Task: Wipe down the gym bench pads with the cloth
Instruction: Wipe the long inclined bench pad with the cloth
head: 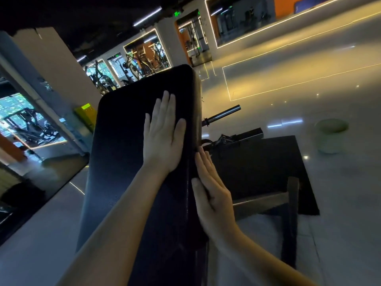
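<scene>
The bench pad [132, 153] is being steadied, seemingly, by two flat, empty hands: left hand [162, 133] on top, right hand [212, 195] at its four-o'clock edge; no cloth is being shown.

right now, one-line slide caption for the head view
Left hand flat on the black padded gym bench pad, right hand against its side edge; no cloth visible.

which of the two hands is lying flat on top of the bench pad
The left hand, palm down and fingers spread on the top of the black bench pad. The right hand instead presses against the pad's side edge.
</scene>
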`<action>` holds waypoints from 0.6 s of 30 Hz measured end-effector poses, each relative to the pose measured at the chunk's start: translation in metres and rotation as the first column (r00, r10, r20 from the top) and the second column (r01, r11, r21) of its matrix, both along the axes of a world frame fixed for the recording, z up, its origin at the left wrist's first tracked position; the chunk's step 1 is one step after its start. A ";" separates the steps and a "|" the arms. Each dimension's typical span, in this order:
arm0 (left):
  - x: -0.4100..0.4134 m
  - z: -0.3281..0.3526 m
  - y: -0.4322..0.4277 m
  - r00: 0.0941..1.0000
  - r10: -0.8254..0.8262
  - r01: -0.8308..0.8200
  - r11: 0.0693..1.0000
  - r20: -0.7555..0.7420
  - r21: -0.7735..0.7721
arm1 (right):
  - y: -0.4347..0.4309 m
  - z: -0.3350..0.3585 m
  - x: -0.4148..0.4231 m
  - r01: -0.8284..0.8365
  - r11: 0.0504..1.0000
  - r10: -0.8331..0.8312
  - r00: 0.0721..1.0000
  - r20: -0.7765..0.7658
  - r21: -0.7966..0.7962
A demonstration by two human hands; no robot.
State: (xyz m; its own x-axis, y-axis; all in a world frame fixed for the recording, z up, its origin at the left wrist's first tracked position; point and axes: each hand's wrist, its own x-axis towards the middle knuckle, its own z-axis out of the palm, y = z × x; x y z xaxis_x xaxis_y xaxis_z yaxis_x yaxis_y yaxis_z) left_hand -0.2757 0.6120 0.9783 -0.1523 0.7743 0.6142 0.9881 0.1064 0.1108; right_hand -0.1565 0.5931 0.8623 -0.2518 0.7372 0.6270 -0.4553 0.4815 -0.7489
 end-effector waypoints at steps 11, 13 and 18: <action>-0.001 0.000 0.000 1.000 -0.018 0.018 1.000 0.002 0.014 | 0.106 0.095 -0.031 0.106 0.994 -0.108 0.993 -0.056 -0.042; -0.001 -0.001 0.000 1.000 -0.019 0.019 1.000 -0.002 0.011 | 0.134 0.116 -0.039 0.132 0.991 -0.132 0.991 -0.016 -0.024; -0.001 -0.001 -0.001 1.000 -0.011 0.011 1.000 -0.004 0.007 | 0.140 0.118 -0.038 0.139 0.990 -0.139 0.990 0.015 -0.002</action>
